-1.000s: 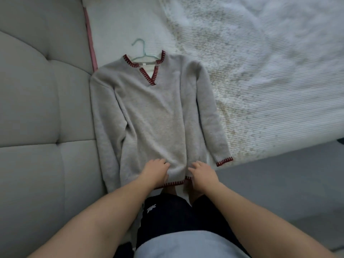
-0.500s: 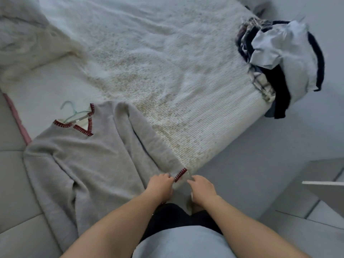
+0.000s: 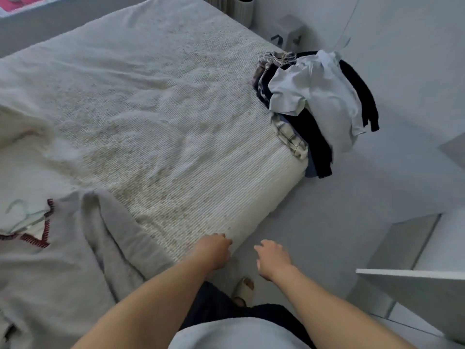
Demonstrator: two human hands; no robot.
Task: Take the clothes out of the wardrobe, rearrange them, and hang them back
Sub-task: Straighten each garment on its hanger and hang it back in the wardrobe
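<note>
A grey sweater [image 3: 65, 268] with red stitched trim lies flat at the left on the bed [image 3: 156, 117], a pale green hanger [image 3: 24, 217] sticking out of its neck. A pile of dark, checked and light-blue clothes [image 3: 314, 102] hangs over the bed's far right corner. My left hand [image 3: 214, 250] hovers at the bed's near edge, just right of the sweater's sleeve, fingers loosely curled and holding nothing. My right hand [image 3: 273, 258] is over the floor beside it, also relaxed and holding nothing.
A white cabinet door or panel edge [image 3: 412, 275] juts in at the lower right. Grey floor [image 3: 352, 192] runs along the bed's right side. A grey stool-like object [image 3: 289, 31] stands beyond the clothes pile. My slippered foot [image 3: 242, 290] shows below my hands.
My hands left the sweater's hem and cuff and moved right, off the garment. The view swung right, bringing the clothes pile into sight.
</note>
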